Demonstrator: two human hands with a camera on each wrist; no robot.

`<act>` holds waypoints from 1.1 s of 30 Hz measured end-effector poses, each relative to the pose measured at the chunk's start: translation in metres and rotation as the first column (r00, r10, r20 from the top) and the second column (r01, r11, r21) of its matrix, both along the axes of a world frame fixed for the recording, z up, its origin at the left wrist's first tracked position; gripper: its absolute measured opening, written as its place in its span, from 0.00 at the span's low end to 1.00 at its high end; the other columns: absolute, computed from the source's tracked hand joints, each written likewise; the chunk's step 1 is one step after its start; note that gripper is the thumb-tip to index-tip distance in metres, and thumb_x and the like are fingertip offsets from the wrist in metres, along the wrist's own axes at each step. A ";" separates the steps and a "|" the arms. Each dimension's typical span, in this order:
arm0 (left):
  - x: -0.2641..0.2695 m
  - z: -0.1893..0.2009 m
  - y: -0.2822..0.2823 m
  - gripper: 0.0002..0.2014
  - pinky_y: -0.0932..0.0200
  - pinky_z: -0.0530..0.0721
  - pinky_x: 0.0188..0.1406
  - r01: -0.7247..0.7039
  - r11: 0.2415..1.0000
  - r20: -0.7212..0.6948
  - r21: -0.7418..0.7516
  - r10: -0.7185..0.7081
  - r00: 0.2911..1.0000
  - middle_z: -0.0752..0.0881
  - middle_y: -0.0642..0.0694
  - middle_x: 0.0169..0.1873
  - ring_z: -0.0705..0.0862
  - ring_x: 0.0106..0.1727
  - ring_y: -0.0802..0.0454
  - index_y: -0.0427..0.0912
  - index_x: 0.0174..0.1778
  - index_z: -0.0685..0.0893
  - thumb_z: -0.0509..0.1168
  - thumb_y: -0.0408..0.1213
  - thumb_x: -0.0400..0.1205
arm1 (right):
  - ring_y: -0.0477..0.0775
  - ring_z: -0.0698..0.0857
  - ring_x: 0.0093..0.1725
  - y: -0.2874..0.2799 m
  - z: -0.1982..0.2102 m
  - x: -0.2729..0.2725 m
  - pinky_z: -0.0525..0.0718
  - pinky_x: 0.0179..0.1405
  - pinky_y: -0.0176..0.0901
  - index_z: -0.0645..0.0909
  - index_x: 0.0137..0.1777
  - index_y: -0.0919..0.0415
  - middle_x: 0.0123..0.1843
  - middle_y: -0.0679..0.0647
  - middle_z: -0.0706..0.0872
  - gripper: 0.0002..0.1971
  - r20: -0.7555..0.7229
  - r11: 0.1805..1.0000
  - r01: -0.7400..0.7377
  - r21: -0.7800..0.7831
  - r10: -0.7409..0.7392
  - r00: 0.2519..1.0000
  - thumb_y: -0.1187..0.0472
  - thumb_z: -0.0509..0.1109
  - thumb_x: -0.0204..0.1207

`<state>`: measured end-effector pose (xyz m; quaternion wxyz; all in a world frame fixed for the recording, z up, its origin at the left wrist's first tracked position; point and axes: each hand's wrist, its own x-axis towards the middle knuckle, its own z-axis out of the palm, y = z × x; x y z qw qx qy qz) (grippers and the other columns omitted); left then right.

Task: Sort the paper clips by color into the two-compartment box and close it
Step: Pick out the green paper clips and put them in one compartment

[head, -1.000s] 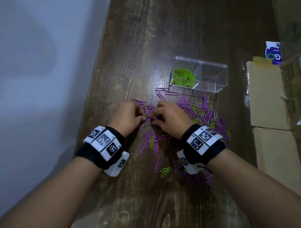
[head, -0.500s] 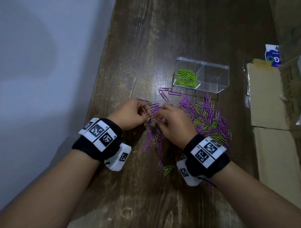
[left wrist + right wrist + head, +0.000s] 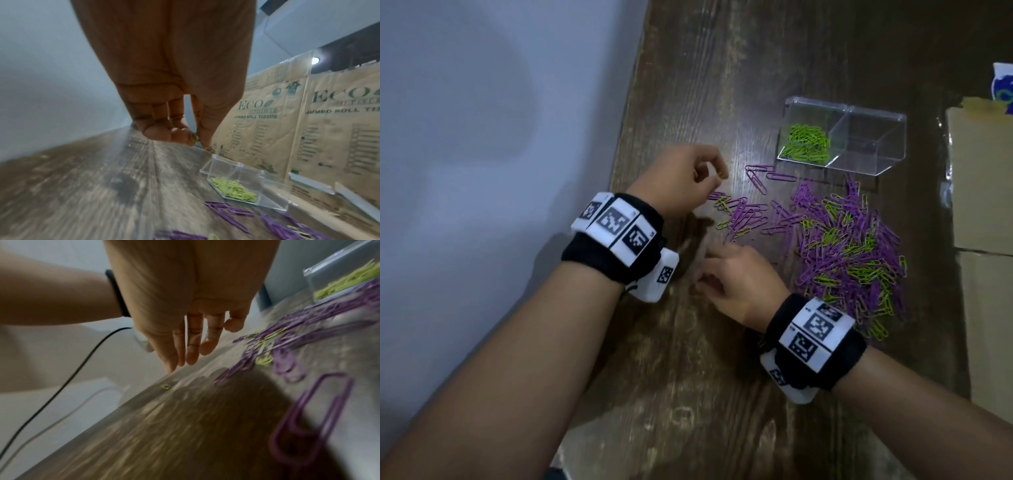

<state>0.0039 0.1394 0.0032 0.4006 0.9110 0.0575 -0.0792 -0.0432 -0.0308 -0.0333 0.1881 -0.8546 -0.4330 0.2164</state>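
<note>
A clear two-compartment box stands open at the far right of the wooden table. Its left compartment holds green paper clips; the right compartment looks empty. A mixed pile of purple and green clips spreads in front of the box. My left hand hovers above the pile's left end, thumb and fingers pinching a green clip. My right hand hangs low over the table left of the pile, fingers nearly straight and holding nothing.
Cardboard cartons printed with tissue labels line the table's right side, close behind the box. A grey wall runs along the table's left edge. One stray green clip lies near that edge. Three purple clips lie apart.
Both hands were together picking in the pile's left end. My left hand has lifted away with a green clip, and my right hand has drawn back toward me with nothing in it.
</note>
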 end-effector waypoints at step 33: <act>0.010 -0.053 -0.006 0.16 0.53 0.83 0.39 -0.068 0.981 -0.161 -0.181 0.039 0.986 0.82 0.46 0.31 0.82 0.33 0.55 0.39 0.52 0.77 0.51 0.18 0.78 | 0.50 0.80 0.36 -0.029 -0.009 -0.005 0.79 0.41 0.45 0.76 0.50 0.60 0.35 0.51 0.80 0.22 -0.263 0.750 0.636 0.181 -0.587 0.766 0.82 0.57 0.62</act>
